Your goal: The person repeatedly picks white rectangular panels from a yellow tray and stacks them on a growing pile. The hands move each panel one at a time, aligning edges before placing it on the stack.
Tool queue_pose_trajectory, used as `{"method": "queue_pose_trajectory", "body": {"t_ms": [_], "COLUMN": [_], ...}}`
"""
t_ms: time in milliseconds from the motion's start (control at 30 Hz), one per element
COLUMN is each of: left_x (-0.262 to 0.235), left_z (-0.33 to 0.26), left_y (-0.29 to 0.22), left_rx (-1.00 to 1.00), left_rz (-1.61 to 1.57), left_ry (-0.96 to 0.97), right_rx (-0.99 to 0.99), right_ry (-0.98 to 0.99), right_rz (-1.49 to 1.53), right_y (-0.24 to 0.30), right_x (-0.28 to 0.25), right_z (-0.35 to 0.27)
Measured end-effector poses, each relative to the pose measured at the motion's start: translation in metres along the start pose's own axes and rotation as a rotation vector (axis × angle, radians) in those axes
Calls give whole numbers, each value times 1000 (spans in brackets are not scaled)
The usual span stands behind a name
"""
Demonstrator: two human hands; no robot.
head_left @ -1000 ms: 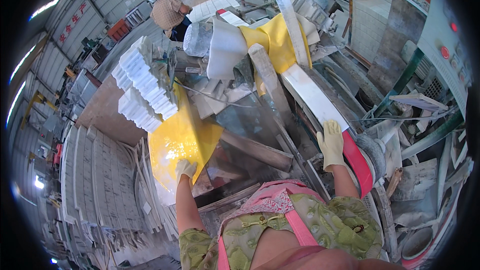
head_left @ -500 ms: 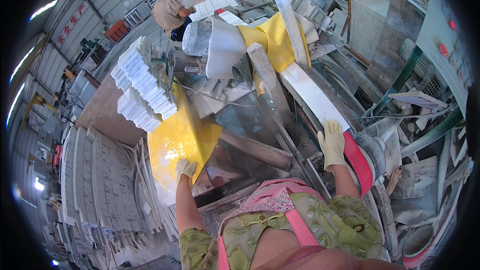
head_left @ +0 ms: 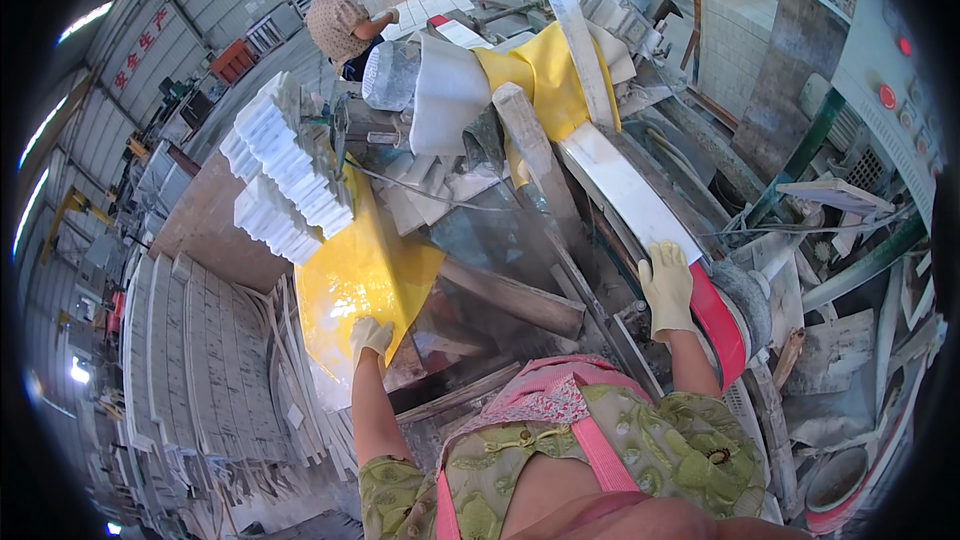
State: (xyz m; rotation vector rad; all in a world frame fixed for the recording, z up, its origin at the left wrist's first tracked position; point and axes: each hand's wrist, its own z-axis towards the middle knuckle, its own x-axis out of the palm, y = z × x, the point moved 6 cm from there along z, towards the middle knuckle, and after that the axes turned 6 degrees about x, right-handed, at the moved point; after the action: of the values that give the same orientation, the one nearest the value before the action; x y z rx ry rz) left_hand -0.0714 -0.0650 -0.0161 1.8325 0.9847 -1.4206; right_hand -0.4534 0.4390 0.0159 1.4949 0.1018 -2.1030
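A long white stone slab (head_left: 625,188) lies lengthwise on a red belt (head_left: 716,328) to my right. On the slab's near end rests my right hand (head_left: 668,290) in a pale rubber glove, palm down with its fingers stretched out and not wrapped round it. My left hand (head_left: 371,337), gloved the same way, sits on a wet yellow sheet (head_left: 345,285) at the left. Its fingers look curled in, and anything under them is hidden. Behind it, stacked white stone strips (head_left: 290,170) with jagged ends stand on the sheet's far part.
A wooden post (head_left: 535,145) and yellow cover (head_left: 545,70) stand around the slab's far end. A control panel (head_left: 890,90) with red buttons is at the right. Long grey stone strips (head_left: 190,360) fill the left. Another person (head_left: 338,25) works farther back.
The co-worker at the back has turned the head and raised a hand a little. My hands and the slab have hardly shifted.
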Motion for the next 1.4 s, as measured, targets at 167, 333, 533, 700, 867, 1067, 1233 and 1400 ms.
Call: {"method": "queue_pose_trajectory", "body": {"t_ms": [167,333,533,700,867,1067,1233,1400], "left_x": [-2,-2,5,4,8,9,5,3], "left_z": [-2,-3,3,4,5,6,3,0], "left_y": [-1,-2,4,2,5,4,4,1], "left_rx": [-7,-13,-12,82,-11,-9,-12,20], "left_rz": [-8,-5,-3,67,6,33,8,14], "left_ry": [-10,-4,13,-90,14,22,-16,-17], "right_rx": [13,-4,7,28,37,55,-247,-366], "right_ry": [12,-45,-23,-6,11,91,268,391], "right_rz": [25,7,-11,-10,-11,51,184,-42], "right_y": [-1,0,-3,-4,-4,-11,-40,-47], "right_x": [-4,-10,-8,-10,-13,-22,-67,-61], "right_z": [-2,-5,-7,-9,-9,-14,-12,-12]}}
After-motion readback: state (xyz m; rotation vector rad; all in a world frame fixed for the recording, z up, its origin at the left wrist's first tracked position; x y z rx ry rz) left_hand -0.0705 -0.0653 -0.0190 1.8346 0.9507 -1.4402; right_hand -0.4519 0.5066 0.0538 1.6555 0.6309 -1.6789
